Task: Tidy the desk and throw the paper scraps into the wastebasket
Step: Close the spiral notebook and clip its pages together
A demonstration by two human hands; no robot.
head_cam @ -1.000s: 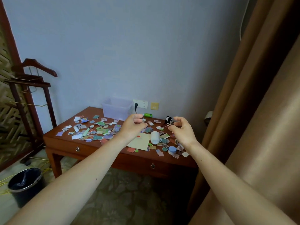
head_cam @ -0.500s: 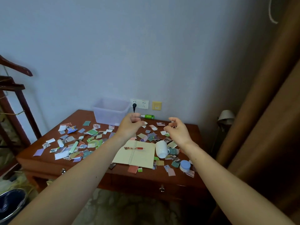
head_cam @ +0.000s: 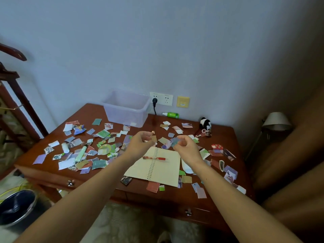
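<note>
I judge that I am at the very beginning: the gathering of the paper scraps is not yet done, because they cover almost the whole desk. They lie thickest on the left half, some lie around the open notebook, and a few reach the front edge. The wastebasket stands on the floor at the lower left, just beside the desk's left front corner. Its mouth opens upward.

My left hand hovers over the middle of the desk with the fingers curled. A small tan scrap is right at the fingertips, but I cannot tell if I pinch it or if it only lies behind them. My right hand is also curled, close to a grey-blue scrap. Here too I cannot tell if it holds anything.

The scraps lie flat and point in every direction, so they share no long axis. The desk itself runs left to right along the wall. The spiral spine of the notebook runs from far to near, and a pen lies across it with the red end to the right.

For the next move, I think I must lower the fingers onto the wood and sweep several pieces together. One flat scrap alone is hard to lift. Then comes a carry to the left and down to the basket.
</note>
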